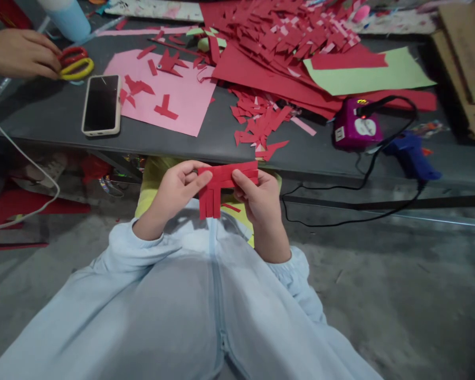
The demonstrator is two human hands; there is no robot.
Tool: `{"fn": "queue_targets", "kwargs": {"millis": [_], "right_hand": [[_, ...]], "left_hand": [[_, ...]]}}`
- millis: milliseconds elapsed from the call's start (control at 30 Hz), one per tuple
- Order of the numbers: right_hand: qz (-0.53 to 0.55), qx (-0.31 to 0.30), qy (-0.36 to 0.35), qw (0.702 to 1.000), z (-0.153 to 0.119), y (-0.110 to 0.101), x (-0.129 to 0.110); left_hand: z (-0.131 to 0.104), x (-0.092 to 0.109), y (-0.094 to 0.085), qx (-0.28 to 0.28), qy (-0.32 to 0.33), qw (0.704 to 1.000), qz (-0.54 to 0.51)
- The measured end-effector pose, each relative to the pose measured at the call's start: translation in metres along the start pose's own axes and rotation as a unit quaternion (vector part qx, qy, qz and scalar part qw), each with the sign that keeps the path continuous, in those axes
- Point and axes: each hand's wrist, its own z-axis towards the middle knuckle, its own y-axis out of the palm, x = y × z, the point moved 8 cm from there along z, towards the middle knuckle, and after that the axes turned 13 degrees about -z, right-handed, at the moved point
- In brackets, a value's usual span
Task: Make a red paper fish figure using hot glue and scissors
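Note:
Red paper strips (209,200) are held between my two hands in front of my lap, some lying crosswise and others hanging down at the left. My left hand (176,190) pinches their left end between thumb and fingers. Toward the right end, my right hand (259,198) grips the crosswise strips, thumb on top. A loose thin red strip (231,208) lies below on the yellow surface over my lap. Just beyond my hands, a small pile of red paper scraps (263,124) sits near the table edge.
Another person's hand (21,53) rests by red-and-yellow scissors (77,63) at upper left. A phone (101,104) lies beside pink paper (182,113) bearing red cutouts. A large heap of red pieces (285,29) fills the back. At right are a purple box (354,126) and a blue glue gun (411,155) with a looping cord.

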Motion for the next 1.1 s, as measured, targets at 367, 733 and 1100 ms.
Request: {"fn": "queue_targets", "kwargs": {"millis": [367, 733, 1100], "right_hand": [[0.003, 0.086, -0.051, 0.995, 0.016, -0.042, -0.001], [0.0, 0.051, 0.003, 0.999, 0.012, -0.042, 0.029], [0.055, -0.123, 0.049, 0.99, -0.005, -0.005, 0.021]], "left_hand": [[-0.001, 0.006, -0.011, -0.007, 0.002, 0.999, 0.053], [-0.031, 0.068, 0.009, -0.054, 0.409, 0.858, 0.307], [-0.07, 0.081, 0.03, -0.062, 0.641, 0.65, 0.403]]}}
